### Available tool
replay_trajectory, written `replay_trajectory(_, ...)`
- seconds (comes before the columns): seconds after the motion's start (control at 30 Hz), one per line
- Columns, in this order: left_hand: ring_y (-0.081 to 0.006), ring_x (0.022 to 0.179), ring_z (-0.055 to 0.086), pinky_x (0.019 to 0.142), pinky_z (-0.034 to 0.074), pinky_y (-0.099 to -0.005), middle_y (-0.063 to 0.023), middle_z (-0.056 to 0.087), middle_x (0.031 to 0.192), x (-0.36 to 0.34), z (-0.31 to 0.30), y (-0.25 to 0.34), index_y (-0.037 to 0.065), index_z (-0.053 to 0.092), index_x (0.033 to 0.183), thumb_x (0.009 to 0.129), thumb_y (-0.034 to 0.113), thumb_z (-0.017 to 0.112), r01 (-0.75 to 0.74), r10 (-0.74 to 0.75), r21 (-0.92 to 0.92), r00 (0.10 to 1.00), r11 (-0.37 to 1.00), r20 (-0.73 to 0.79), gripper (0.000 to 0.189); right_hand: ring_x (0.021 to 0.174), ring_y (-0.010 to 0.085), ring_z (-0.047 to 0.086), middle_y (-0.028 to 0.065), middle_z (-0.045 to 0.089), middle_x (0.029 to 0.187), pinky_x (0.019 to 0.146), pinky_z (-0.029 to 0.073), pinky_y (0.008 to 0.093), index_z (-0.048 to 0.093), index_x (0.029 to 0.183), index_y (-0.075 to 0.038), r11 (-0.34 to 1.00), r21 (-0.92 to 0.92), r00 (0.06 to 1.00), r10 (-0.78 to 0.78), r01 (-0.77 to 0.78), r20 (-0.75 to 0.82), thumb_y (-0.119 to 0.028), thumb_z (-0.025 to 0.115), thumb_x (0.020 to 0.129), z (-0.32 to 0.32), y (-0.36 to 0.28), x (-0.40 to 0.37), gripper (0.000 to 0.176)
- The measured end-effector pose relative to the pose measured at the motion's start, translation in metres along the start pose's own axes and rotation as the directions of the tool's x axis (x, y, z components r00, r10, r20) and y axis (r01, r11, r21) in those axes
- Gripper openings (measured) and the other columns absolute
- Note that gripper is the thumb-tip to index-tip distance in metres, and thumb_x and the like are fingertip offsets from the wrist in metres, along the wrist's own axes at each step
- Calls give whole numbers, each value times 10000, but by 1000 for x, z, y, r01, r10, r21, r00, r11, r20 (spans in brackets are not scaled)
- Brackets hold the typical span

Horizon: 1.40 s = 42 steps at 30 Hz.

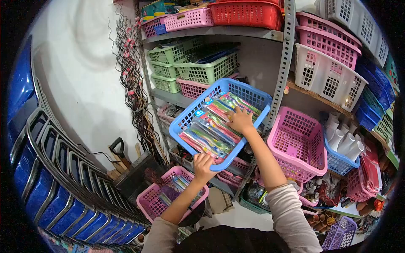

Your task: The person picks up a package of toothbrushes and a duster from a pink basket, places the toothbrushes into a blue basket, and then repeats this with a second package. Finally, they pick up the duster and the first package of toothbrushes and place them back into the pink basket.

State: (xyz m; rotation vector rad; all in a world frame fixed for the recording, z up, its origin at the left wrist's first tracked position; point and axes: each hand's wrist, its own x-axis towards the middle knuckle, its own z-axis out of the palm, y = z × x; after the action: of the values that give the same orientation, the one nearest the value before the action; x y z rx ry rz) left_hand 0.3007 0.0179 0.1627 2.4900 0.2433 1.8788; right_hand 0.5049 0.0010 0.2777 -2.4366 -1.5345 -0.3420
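A blue plastic basket (180, 117) is tilted in front of the shelf, held up before me. Inside it lie several packs of colourful toothbrushes (211, 130) in clear wrapping. My left hand (203, 168) is closed round the basket's near rim at its lower corner. Over the packs, my right hand (241, 120) has its fingers spread, and the fingertips touch the toothbrushes. Its wrist passes over the basket's right rim. Below my left forearm, a pink basket (145, 204) also contains some wrapped packs.
Metal shelves hold green baskets (211, 71), a red basket (247, 14) and a white basket (329, 76). To the right is a deep pink basket (295, 162) beside white rolls (337, 139). Stacked blue chairs (55, 198) line the left. Dark twisted branches (133, 84) stand against the wall.
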Motion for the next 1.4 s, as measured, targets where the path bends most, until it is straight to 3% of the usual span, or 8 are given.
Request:
replay_trajectory(0.1, -222, 613, 466, 616, 322, -334, -37, 435, 602, 3, -1, 1, 96, 431, 558, 569, 259, 760, -3, 3, -14, 1000, 1000, 11, 368, 1164, 379, 391, 142, 435, 1229, 950, 269, 611, 502, 1232, -303, 998, -50, 1000, 24, -24, 1, -430, 612, 776, 2, -2, -8, 486)
replay_trajectory(0.2, -222, 621, 469, 624, 328, -333, -37, 441, 610, 12, -1, -1, 97, 432, 567, 558, 256, 765, -11, 11, -16, 1000, 1000, -1, 369, 1136, 385, 409, 177, 438, 1223, 906, 328, 590, 495, 1238, -231, 988, -152, 958, -24, -21, -284, -399, 590, 797, 7, -11, -25, 481)
replay_trajectory(0.27, -222, 626, 471, 628, 332, -333, -38, 444, 614, 22, -2, 2, 99, 434, 575, 548, 252, 768, -15, 15, -23, 1000, 1000, -10, 369, 1100, 399, 426, 208, 455, 1189, 842, 388, 551, 513, 1205, -162, 971, 159, 943, -123, 178, -308, -368, 589, 796, -14, -29, -49, 465)
replay_trajectory(0.4, -228, 688, 514, 676, 352, -363, -50, 512, 686, 41, 8, -5, 81, 511, 663, 617, 262, 699, -67, 67, -29, 998, 997, -14, 265, 963, 361, 534, 203, 511, 1081, 813, 445, 422, 519, 1174, -80, 823, 354, 892, -375, 445, -250, -297, 591, 799, -40, -61, -114, 439)
replay_trajectory(0.5, -241, 749, 544, 726, 355, -389, -59, 563, 766, 65, 9, 5, 61, 568, 784, 686, 255, 608, -48, 46, 19, 995, 999, 90, 221, 940, 316, 523, 162, 522, 996, 835, 404, 415, 461, 1240, -99, 866, 99, 818, -417, 490, -396, -356, 542, 826, -45, -68, -137, 495)
replay_trajectory(0.83, -291, 843, 543, 782, 346, -406, -124, 590, 819, 102, 90, -8, 19, 571, 876, 699, 200, 583, -36, 46, -65, 986, 997, 159, 253, 867, 306, 461, 139, 500, 948, 848, 355, 381, 404, 1298, -126, 933, 101, 832, -254, 345, -494, -377, 527, 829, -15, -8, -85, 545)
replay_trajectory(1.0, -267, 851, 538, 781, 371, -374, -116, 602, 834, 138, 127, -14, 1, 599, 854, 694, 167, 584, -58, 72, -69, 972, 996, 224, 231, 1031, 320, 452, 137, 511, 1013, 997, 257, 484, 353, 1331, -111, 973, 123, 841, -103, 197, -530, -382, 483, 853, -13, 19, -59, 565)
replay_trajectory(1.4, -306, 949, 477, 871, 344, -421, -130, 535, 976, 149, 160, 2, 21, 513, 978, 727, 261, 591, 40, -4, -147, 971, 988, 237, 355, 1305, 400, 204, 160, 339, 1366, 1031, 217, 491, 328, 1338, -44, 963, 268, 843, 171, -32, -510, -533, 464, 825, 16, 55, -37, 721)
